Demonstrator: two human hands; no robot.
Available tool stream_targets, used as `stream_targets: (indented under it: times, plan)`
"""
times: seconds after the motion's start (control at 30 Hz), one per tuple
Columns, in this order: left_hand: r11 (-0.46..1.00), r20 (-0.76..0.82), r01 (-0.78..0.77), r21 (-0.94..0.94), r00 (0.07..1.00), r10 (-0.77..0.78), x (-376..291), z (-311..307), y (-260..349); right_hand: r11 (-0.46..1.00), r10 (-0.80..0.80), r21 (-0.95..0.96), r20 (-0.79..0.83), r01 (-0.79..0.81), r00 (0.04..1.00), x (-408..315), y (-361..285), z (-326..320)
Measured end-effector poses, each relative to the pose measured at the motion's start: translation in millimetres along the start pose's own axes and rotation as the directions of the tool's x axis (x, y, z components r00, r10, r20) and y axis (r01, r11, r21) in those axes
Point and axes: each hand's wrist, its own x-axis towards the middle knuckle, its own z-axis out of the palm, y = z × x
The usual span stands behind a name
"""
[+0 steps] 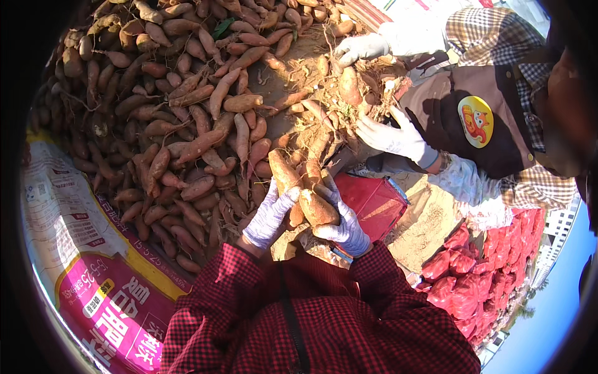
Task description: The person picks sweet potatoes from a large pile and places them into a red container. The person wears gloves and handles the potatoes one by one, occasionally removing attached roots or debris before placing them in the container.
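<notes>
Both my hands wear pale knitted gloves and are close together in front of my chest. My left hand (pixel 270 217) is closed around a long sweet potato (pixel 283 172), its thumb laid over the lower part. In my right hand (pixel 345 223) is a thick, brownish sweet potato (pixel 318 208), with the fingers wrapped along its outer side. Another sweet potato (pixel 312 171) shows just above, between the hands; whether a hand holds it I cannot tell. Beyond lies a large heap of sweet potatoes (pixel 196 140) with soil and fine roots on them.
Across from me a co-worker's gloved hands (pixel 395 135) are at a pile of roots and sweet potatoes (pixel 350 86). A red container (pixel 369 198) stands right of my hands. Filled red mesh sacks (pixel 467 280) are stacked farther right. A printed fertilizer sack (pixel 107 280) borders the heap at left.
</notes>
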Motion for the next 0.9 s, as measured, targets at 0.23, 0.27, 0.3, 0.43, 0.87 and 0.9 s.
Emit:
stream_targets:
  times: [0.23, 0.27, 0.3, 0.43, 0.87, 0.9]
  plan:
    - [0.825, 0.077, 0.494, 0.274, 0.844, -0.531, 19.2, 36.9, -210.1, 0.958, 0.148, 0.286, -0.5, 0.002, 0.853, -191.9, 63.5, -82.5]
    - [0.759, 0.032, 0.587, 0.282, 0.785, -0.619, 26.8, 46.2, -224.1, 0.945, 0.101, 0.317, -0.504, 0.075, 0.858, -204.9, 84.3, -100.3]
    - [0.685, -0.023, 0.671, 0.284, 0.719, -0.695, 36.4, 53.2, -235.0, 0.947, 0.083, 0.306, -0.53, 0.099, 0.844, -211.5, 99.8, -114.6]
    - [0.506, -0.147, 0.526, 0.684, 0.778, -0.611, 60.5, 23.0, -290.4, 0.93, 0.238, 0.366, -0.662, 0.029, 0.71, -215.7, 179.7, -157.0]
    - [0.453, -0.137, -0.281, 0.846, 0.707, 0.694, 0.0, -51.2, 25.9, 0.84, 0.294, 0.534, -0.305, -0.093, 0.906, -124.8, 148.8, -57.1]
    - [0.466, -0.181, -0.351, 0.812, 0.608, 0.773, 0.0, -64.0, 64.6, 0.856, 0.268, 0.506, -0.256, -0.107, 0.929, -103.8, 139.8, -49.8]
